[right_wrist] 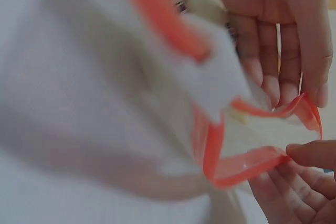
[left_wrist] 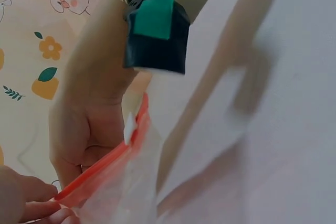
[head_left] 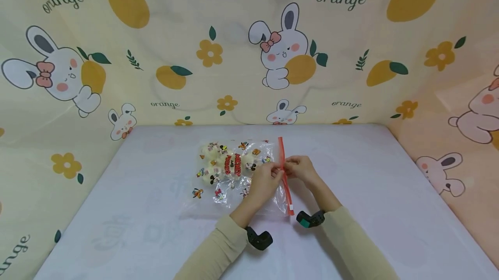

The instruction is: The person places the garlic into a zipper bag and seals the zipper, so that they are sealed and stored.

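Note:
A clear zip bag (head_left: 230, 195) with printed cartoon figures and a red zip strip (head_left: 289, 197) lies on the table, its mouth facing right. Several pale round things (head_left: 212, 165) show through the plastic; their kind is unclear. My left hand (head_left: 266, 185) reaches over the bag and pinches the strip near its middle. From the other side, my right hand (head_left: 304, 171) pinches the strip between thumb and fingers (right_wrist: 310, 156). Between the hands, in the right wrist view, the red edges stand apart in a gap. A white slider (left_wrist: 130, 128) sits near the strip's close end.
The white table (head_left: 128, 202) runs back to a cloth backdrop (head_left: 234, 7) printed with rabbits and oranges, which also covers the sides. Each wrist carries a black camera mount (head_left: 260, 239); the right one bears a green patch (left_wrist: 154, 18).

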